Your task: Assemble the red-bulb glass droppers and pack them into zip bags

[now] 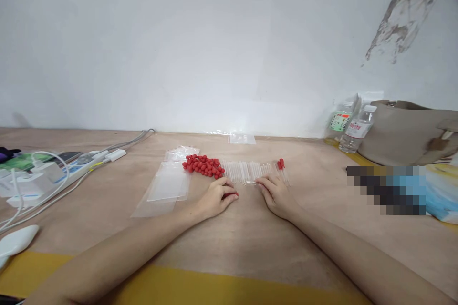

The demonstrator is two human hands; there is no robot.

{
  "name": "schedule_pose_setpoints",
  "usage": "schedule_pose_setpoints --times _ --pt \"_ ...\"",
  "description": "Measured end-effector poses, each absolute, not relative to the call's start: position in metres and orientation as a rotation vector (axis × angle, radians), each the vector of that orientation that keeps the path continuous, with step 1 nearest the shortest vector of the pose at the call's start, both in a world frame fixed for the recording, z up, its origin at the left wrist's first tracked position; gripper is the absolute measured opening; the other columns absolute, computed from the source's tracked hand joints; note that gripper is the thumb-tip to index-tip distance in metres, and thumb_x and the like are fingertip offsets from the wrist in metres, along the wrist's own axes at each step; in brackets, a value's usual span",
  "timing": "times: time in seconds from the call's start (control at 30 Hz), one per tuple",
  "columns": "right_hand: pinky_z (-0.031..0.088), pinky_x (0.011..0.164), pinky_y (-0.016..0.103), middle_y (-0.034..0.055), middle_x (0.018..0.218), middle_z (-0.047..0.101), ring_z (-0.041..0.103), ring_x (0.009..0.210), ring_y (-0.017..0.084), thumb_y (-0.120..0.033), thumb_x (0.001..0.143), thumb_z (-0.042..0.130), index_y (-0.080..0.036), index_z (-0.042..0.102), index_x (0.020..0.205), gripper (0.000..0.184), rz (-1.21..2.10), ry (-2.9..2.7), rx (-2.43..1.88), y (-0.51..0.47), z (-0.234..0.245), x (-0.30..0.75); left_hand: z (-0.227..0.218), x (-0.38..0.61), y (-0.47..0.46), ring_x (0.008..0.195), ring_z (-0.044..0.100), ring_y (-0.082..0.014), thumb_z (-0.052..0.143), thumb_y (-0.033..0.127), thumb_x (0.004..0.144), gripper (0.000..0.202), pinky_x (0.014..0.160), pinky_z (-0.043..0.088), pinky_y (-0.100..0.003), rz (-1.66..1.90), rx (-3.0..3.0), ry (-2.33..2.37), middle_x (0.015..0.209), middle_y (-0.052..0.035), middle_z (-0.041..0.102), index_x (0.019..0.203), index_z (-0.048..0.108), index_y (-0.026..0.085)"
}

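Observation:
My left hand (216, 198) is closed around a small red rubber bulb (236, 194), part of which shows between thumb and fingertips. Just beyond it lies a heap of red rubber bulbs (203, 166). Thin clear glass tubes (241, 170) lie side by side in a row to the right of the heap. My right hand (277, 195) is at the near edge of that row, its fingers closed on the end of one glass tube (251, 182), which points left. Past the right hand rest a couple of tubes fitted with red bulbs (281, 164), apart from the heap.
Clear plastic bags (168, 183) lie flat left of the heap, and another bag (242, 139) is by the wall. A power strip (77, 170) with cables and chargers is at the left. Two bottles (357, 129) and a grey bag (404, 131) stand back right.

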State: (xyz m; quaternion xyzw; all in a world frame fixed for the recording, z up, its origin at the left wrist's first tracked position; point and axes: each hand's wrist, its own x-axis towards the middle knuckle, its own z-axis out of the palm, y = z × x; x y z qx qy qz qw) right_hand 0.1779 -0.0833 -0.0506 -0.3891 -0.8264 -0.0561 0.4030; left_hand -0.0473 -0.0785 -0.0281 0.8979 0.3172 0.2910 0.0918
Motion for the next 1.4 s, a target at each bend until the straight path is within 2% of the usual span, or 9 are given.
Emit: schedule_pose_setpoints --times 0.17,0.33,0.53,0.7,0.93,1.2,1.4 --pt "0.043 0.072 0.034 0.0073 0.088 0.059 0.053 0.081 0.018 -0.014 0.085 0.034 -0.019 0.051 0.102 0.025 -0.077 -2.126 -0.919 -0.089 -0.051 0.171 -0.030 -0.043 -0.078 0.080 0.053 -0.0146 0.043 0.024 0.085 0.016 0.073 0.042 -0.026 0.993 2.596 0.975 0.084 -0.0032 0.058 0.086 0.057 0.017" --pt "0.043 0.073 0.032 0.0066 0.089 0.059 0.053 0.083 0.017 -0.015 0.085 0.036 -0.019 0.051 0.105 0.025 -0.036 -2.141 -0.887 -0.094 -0.050 0.165 -0.032 -0.045 -0.078 0.076 0.054 -0.0143 0.044 0.025 0.085 0.012 0.068 0.042 -0.025 1.016 2.521 1.040 0.083 -0.0022 0.059 0.090 0.051 0.017" --pt "0.040 0.073 0.031 0.0052 0.087 0.061 0.054 0.079 0.015 -0.019 0.085 0.041 -0.019 0.055 0.099 0.020 -0.101 -2.179 -0.905 -0.095 -0.049 0.165 -0.029 -0.044 -0.081 0.077 0.055 -0.0140 0.045 0.025 0.085 0.013 0.068 0.042 -0.024 1.020 2.504 0.984 0.083 -0.0023 0.059 0.088 0.053 0.017" --pt "0.037 0.070 0.029 0.0037 0.082 0.062 0.054 0.073 0.013 -0.021 0.085 0.042 -0.019 0.057 0.097 0.019 -0.143 -2.188 -0.897 -0.094 -0.050 0.165 -0.030 -0.044 -0.080 0.080 0.055 -0.0138 0.045 0.025 0.085 0.016 0.072 0.042 -0.024 1.053 2.536 0.871 0.088 -0.0031 0.061 0.095 0.056 0.017" --pt "0.033 0.066 0.027 0.0028 0.078 0.063 0.054 0.071 0.012 -0.019 0.086 0.041 -0.019 0.058 0.098 0.021 -0.189 -2.267 -0.820 -0.091 -0.049 0.167 -0.030 -0.044 -0.082 0.070 0.054 -0.0126 0.046 0.026 0.085 0.018 0.065 0.042 -0.023 1.039 2.562 0.832 0.078 -0.0031 0.062 0.093 0.059 0.016" --pt "0.027 0.062 0.027 0.0006 0.068 0.059 0.050 0.060 0.009 -0.018 0.086 0.040 -0.019 0.059 0.094 0.020 -0.352 -2.357 -0.782 -0.090 -0.045 0.173 -0.027 -0.043 -0.085 0.070 0.055 -0.0128 0.044 0.029 0.085 0.020 0.064 0.042 -0.022 0.912 2.612 0.787 0.077 -0.0026 0.062 0.087 0.060 0.016" --pt "0.024 0.062 0.028 0.0003 0.065 0.057 0.047 0.057 0.009 -0.017 0.086 0.038 -0.018 0.058 0.090 0.021 -0.473 -2.384 -0.787 -0.089 -0.045 0.174 -0.028 -0.043 -0.085 0.070 0.057 -0.0133 0.046 0.029 0.084 0.019 0.064 0.043 -0.023 0.851 2.625 0.817 0.079 -0.0027 0.064 0.090 0.061 0.017"
